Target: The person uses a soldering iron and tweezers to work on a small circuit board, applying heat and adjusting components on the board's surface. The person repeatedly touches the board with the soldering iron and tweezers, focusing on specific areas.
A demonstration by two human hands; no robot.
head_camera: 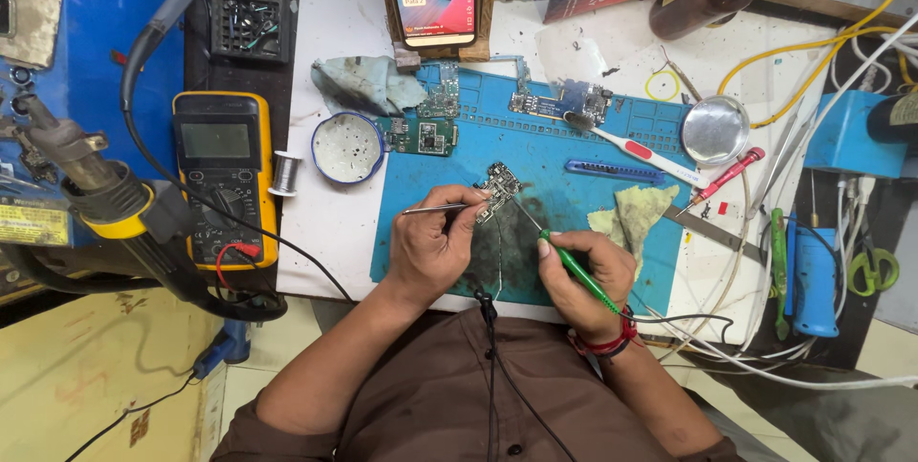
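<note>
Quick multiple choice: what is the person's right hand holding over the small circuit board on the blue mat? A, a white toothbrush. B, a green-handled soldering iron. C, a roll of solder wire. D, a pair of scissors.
B: the right hand grips a green-handled soldering iron whose thin tip reaches to the small circuit board, which the left hand steadies with tweezers on the blue mat.
</note>
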